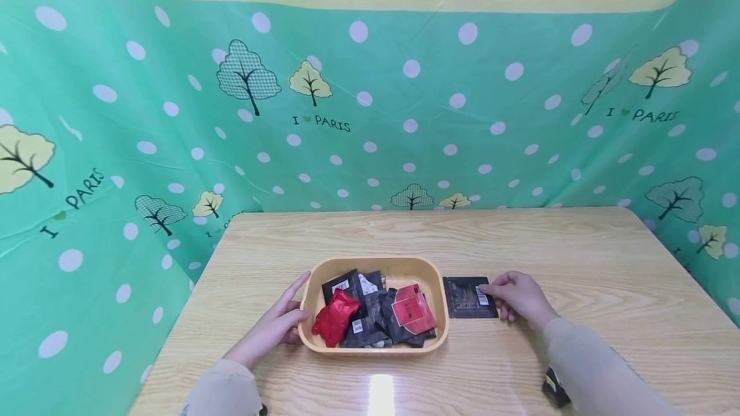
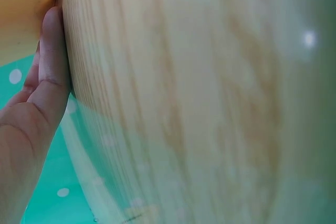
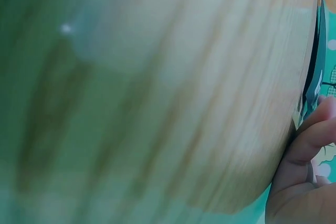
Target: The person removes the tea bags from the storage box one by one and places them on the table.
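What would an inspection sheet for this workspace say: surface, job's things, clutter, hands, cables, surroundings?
Surface: wood-grain table, glare near front.
Job's things: tan tub holding red packets and black packets; loose black packet to its right.
Clutter: dark object by right sleeve, unidentifiable.
Hands: left hand against the tub's left side; right hand pinches the loose black packet's right end.
Cables: nothing seen.
Surroundings: green dotted cloth behind table and both sides.

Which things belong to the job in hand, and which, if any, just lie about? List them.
Job:
tub, touched by the left grip
black packet, pinched in the right grip
packets inside the tub

Surroundings only:
table, underneath
cloth, hanging behind
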Available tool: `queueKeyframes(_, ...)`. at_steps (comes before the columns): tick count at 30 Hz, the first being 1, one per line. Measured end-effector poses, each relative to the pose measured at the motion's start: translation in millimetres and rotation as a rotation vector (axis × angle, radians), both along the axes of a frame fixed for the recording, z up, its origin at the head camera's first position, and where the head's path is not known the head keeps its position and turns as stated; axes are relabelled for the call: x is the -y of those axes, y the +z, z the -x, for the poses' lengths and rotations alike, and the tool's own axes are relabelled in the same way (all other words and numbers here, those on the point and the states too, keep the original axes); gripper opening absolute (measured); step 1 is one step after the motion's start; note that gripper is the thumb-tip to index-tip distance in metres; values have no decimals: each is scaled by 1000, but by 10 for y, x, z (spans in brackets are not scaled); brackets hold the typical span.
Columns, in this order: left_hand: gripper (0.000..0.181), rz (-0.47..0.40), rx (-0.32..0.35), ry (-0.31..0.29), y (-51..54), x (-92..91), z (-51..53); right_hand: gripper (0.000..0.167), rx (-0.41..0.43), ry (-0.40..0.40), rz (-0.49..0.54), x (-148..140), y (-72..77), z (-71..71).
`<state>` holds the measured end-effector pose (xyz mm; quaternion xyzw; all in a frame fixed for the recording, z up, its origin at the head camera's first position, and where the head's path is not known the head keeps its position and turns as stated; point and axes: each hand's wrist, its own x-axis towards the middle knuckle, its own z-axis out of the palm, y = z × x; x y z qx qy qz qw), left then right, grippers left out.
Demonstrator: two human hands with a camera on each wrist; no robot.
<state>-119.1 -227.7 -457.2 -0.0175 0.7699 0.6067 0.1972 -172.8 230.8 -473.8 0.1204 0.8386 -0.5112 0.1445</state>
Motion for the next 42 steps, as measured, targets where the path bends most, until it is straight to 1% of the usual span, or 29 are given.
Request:
queueKeyframes(7,74,3,5,5,-2,1,-2,38,2,14,30,6,43,-31)
queueKeyframes(16,74,2,-2,2,-7,3,-4,35,18,0,6,31,40,-46)
queueKeyframes(25,74,7,-2,9,-10,5,-10,31,-7,21,15,21,37,-57)
queueKeyframes(33,74,5,1,5,-15,3,-2,30,0,15,5,31,56,-62)
queueKeyframes(38,74,1,1,1,-16,6,0,27,-20,40,-33,69,124,-65)
queueKeyframes(42,74,14,5,16,-12,-3,-2,26,-52,71,-67,125,217,-68)
